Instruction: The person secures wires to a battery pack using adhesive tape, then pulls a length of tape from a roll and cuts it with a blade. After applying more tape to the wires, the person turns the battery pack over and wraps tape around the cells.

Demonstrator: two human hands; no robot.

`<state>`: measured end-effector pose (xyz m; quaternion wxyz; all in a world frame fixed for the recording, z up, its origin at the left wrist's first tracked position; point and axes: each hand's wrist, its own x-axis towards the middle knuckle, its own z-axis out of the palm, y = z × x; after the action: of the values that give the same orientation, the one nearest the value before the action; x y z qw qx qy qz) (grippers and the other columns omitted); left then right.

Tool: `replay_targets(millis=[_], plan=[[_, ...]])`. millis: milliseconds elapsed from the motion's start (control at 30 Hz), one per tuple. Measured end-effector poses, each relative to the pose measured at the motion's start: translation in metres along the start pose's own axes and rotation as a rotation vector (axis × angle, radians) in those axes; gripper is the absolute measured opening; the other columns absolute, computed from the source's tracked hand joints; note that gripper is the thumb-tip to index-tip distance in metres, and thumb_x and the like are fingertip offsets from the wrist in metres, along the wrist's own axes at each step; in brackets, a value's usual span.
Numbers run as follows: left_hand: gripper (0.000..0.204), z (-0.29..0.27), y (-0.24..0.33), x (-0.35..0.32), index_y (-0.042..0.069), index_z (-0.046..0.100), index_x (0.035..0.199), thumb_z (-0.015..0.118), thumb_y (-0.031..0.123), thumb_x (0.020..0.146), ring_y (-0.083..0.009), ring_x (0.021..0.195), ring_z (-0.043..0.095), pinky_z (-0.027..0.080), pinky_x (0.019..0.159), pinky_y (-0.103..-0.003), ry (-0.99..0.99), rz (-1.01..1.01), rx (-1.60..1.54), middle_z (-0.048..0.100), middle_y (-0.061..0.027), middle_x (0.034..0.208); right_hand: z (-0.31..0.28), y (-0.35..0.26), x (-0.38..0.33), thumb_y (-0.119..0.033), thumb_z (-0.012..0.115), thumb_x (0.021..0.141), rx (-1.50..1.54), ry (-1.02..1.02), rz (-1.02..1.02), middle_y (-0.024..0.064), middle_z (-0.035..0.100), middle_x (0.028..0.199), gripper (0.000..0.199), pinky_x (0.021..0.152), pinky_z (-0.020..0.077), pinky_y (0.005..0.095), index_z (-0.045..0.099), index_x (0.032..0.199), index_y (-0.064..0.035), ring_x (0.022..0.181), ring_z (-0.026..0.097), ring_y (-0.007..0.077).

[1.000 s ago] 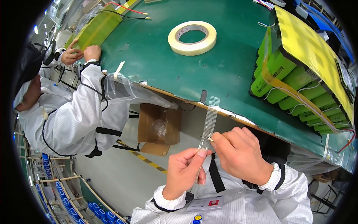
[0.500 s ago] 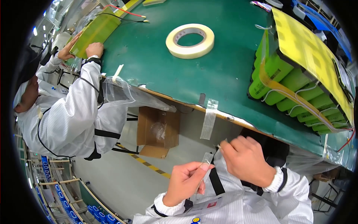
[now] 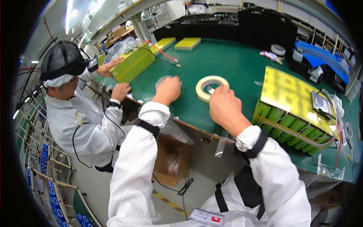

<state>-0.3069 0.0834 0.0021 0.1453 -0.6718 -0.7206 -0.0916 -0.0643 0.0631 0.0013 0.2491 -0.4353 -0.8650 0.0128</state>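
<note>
My left hand [image 3: 169,90] is closed above the green table, fingers curled. Beside its fingertips shows a curved, see-through piece that looks like a clear tape strip [image 3: 163,80]. A roll of cream tape [image 3: 203,81] lies flat on the table between my hands. My right hand [image 3: 228,106] is closed over the near right rim of this roll. A small whitish piece [image 3: 210,90] shows by its fingertips inside the ring; whether the fingers grip it or the roll is hidden. Another clear strip [image 3: 221,145] hangs from the table edge below my right wrist.
A large battery pack [image 3: 295,109] of green cells under a yellow board stands on the right. At left, a co-worker's hands rest at a yellow-green block [image 3: 133,64] with red and black leads. Yellow slabs [image 3: 188,44] lie farther back. A cardboard box [image 3: 172,157] stands below.
Both hands have risen from in front of my body and reached forward over the table, the right one to the tape roll. The view has tilted up.
</note>
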Motion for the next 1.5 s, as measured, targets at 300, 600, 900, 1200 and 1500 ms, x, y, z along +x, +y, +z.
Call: replay_targets(millis=[300,600,900,1200,1500], plan=[[0.071,0.037,-0.019,0.027,-0.013,0.026,0.146,0.055,0.028,0.096,-0.0394,0.080,0.069,0.057,0.070,-0.047,-0.065,-0.001,0.099,0.069,-0.0261,0.089,0.036,0.037,0.016,-0.010,0.065,0.080,-0.087,0.168,0.376,0.0223,0.057,0.101,0.040,0.063,0.0592,0.0384,0.050,0.108,0.0151,0.091,0.064,0.0338],[0.062,-0.013,0.004,-0.015,-0.006,0.042,0.138,0.062,0.030,0.092,-0.0381,0.094,0.062,0.052,0.080,-0.046,0.106,-0.010,0.119,0.068,-0.0219,0.094,-0.056,-0.007,-0.101,-0.009,0.066,0.084,0.508,-0.016,0.070,0.0191,0.062,0.083,0.024,0.067,0.0532,0.0390,0.058,0.101,0.0056,0.068,0.063,0.0336],[0.046,-0.049,0.105,-0.151,0.002,0.059,0.123,0.060,-0.006,0.077,-0.0349,0.122,0.053,0.042,0.103,-0.048,-0.003,0.499,-0.563,0.061,-0.0123,0.128,-0.021,-0.022,-0.180,-0.024,0.059,0.099,1.956,-0.409,1.009,0.0168,0.064,0.112,0.041,0.046,0.0428,0.0260,0.053,0.128,0.0056,0.057,0.053,0.0097],[0.054,-0.026,0.128,-0.171,0.007,0.059,0.131,0.062,-0.002,0.078,-0.0300,0.132,0.049,0.035,0.111,-0.053,0.083,0.363,-0.440,0.058,-0.0064,0.137,-0.036,-0.025,-0.144,-0.023,0.058,0.100,1.861,-0.192,1.083,0.0032,0.063,0.078,0.022,0.039,0.0307,0.0226,0.062,0.095,-0.0017,0.044,0.038,0.0049],[0.052,-0.021,0.125,-0.176,0.008,0.061,0.130,0.062,-0.001,0.079,-0.0291,0.134,0.048,0.033,0.111,-0.056,0.119,0.378,-0.366,0.057,-0.0052,0.139,-0.047,-0.008,-0.094,-0.018,0.059,0.099,2.125,-0.070,1.146,0.0010,0.053,0.073,0.018,0.039,0.0263,0.0237,0.056,0.093,-0.0023,0.045,0.034,0.0065]])
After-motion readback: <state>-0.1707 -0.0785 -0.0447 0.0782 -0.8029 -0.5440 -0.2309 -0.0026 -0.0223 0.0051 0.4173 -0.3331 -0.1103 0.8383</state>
